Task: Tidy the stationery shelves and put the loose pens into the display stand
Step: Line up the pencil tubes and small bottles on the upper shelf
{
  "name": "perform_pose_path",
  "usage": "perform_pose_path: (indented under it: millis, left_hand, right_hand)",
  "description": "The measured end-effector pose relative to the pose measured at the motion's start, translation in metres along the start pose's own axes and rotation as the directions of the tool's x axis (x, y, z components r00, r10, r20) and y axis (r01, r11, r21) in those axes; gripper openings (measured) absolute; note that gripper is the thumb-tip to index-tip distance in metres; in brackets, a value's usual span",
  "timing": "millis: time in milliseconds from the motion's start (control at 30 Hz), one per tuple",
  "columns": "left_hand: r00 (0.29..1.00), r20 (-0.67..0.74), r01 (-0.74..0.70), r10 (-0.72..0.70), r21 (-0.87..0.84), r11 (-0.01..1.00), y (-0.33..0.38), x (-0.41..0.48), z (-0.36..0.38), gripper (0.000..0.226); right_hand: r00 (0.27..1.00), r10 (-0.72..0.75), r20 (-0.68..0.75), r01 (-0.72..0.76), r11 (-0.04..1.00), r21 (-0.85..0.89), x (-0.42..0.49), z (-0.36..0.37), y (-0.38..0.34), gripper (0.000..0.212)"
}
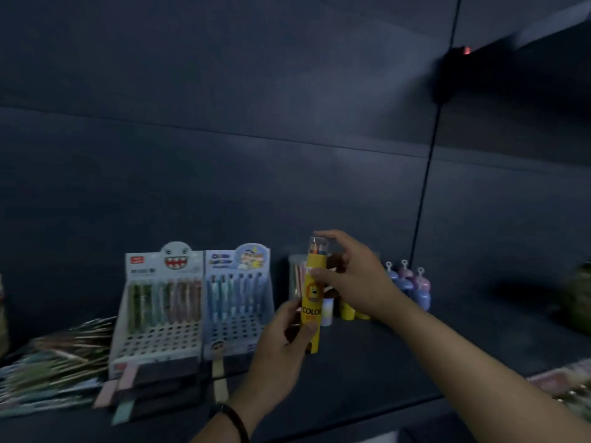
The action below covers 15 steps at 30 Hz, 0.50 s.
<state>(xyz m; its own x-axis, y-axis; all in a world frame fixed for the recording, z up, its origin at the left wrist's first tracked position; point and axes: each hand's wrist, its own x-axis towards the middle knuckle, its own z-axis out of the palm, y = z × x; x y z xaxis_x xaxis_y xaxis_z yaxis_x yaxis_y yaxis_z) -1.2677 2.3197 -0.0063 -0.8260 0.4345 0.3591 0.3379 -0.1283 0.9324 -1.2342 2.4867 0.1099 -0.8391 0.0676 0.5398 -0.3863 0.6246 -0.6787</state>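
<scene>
A yellow tube of coloured pencils (311,302) with a lion picture stands upright in front of me, above the dark shelf (399,346). My left hand (281,343) grips its lower part. My right hand (351,276) holds its clear cap end, fingers curled over the top. Two pen display stands sit to the left: a grey one with a toothy monster header (160,302) and a blue one with a cartoon header (238,295), both holding a back row of pens with several vacant holes in front. A heap of loose pens (54,369) lies at the far left.
More pencil tubes (297,279) and small yellow tubs (347,310) stand behind the held tube. Blue and pink capsule-shaped items with loops (409,286) are to the right. Dark flat packs with pastel tabs (153,391) lie before the stands. The back wall is dark panelling.
</scene>
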Motion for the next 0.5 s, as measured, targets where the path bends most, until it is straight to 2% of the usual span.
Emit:
perform_pose_path:
  millis: [167, 267, 333, 400, 500]
  left_hand:
    - [0.998, 0.061, 0.022, -0.028, 0.094, 0.995, -0.023, 0.030, 0.057, 0.034]
    - [0.992, 0.121, 0.005, -0.033, 0.225, 0.974, -0.045, 0.044, 0.082, 0.045]
    - [0.979, 0.180, 0.010, -0.096, 0.427, 0.904, -0.063, 0.051, 0.095, 0.061]
    - [0.958, 0.223, -0.007, -0.179, 0.643, 0.766, -0.074, 0.055, 0.106, 0.071]
    - [0.935, 0.328, -0.172, -0.137, 0.755, 0.632, -0.080, 0.055, 0.118, 0.061]
  right_hand:
    - [0.988, 0.138, -0.065, -0.148, 0.973, -0.177, 0.001, -0.051, 0.045, 0.044]
    - [0.980, 0.180, -0.090, -0.198, 0.939, -0.280, 0.002, -0.076, 0.062, 0.043]
    - [0.975, 0.188, -0.117, -0.217, 0.919, -0.329, 0.006, -0.091, 0.075, 0.045]
    - [0.971, 0.206, -0.122, -0.237, 0.904, -0.356, 0.013, -0.103, 0.090, 0.047]
    - [0.966, 0.233, -0.113, -0.258, 0.895, -0.363, 0.028, -0.114, 0.117, 0.049]
